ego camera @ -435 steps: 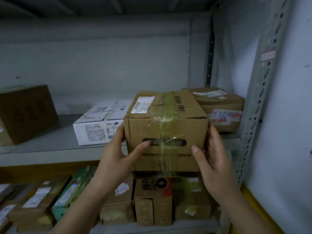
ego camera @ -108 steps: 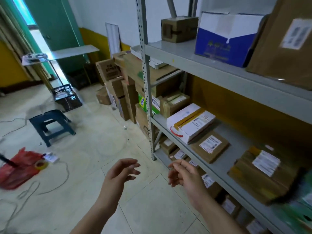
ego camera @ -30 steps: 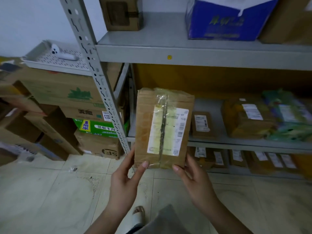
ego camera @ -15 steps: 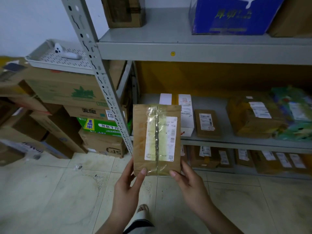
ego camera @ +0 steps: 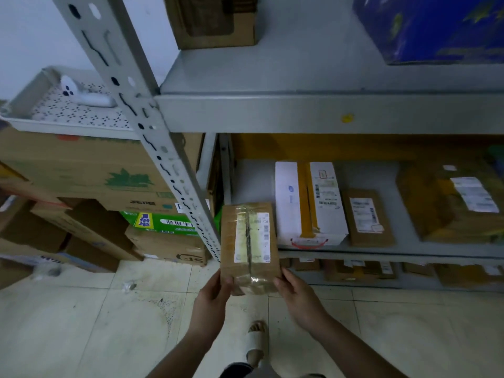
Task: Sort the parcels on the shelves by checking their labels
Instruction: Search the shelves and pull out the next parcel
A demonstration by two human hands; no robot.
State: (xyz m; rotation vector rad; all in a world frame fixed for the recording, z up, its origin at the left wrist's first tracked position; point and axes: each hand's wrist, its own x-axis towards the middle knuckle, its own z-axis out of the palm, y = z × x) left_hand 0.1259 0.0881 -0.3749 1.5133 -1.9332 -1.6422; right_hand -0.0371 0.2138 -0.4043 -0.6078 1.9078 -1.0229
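I hold a small brown taped parcel with a white label facing me, its far end at the left front corner of the middle shelf. My left hand grips its near left corner and my right hand grips its near right corner. On that shelf beside it lie a white box with an orange stripe, a flat brown labelled parcel and a yellow-taped parcel.
The slanted perforated upright stands just left of the parcel. Stacked cartons and a white tray sit left of the rack. The upper shelf carries a brown box and a blue box. Several parcels line the bottom shelf.
The parcel has moved away from me and down toward the middle shelf's left end. Both hands keep their hold on its near end. The view has come closer to the rack.
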